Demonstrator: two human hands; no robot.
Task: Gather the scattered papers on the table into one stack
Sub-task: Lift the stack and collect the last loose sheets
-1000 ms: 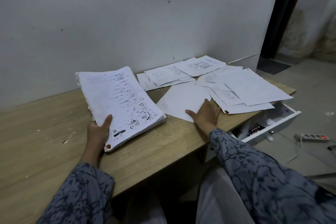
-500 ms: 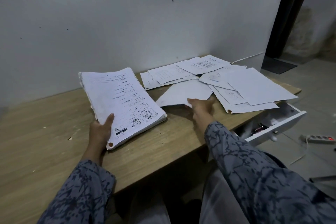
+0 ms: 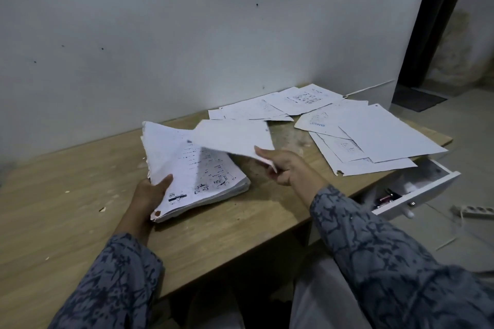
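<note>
Left hand (image 3: 149, 192) grips near corner of one thick stack (image 3: 192, 171), resting on table (image 3: 66, 195). Right hand (image 3: 286, 165) pinches one loose sheet (image 3: 235, 136), lifted, overlapping stack's far edge. Two clusters of scattered papers (image 3: 374, 136) lie right; exact sheet count unclear. One open drawer (image 3: 417, 189) far right.

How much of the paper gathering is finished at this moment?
Done: a thick stack is built, gripped at its near corner by the left hand. In hand: the right hand pinches one sheet, held over the stack. Left: loose papers lie on the table to the right and by the wall.
</note>
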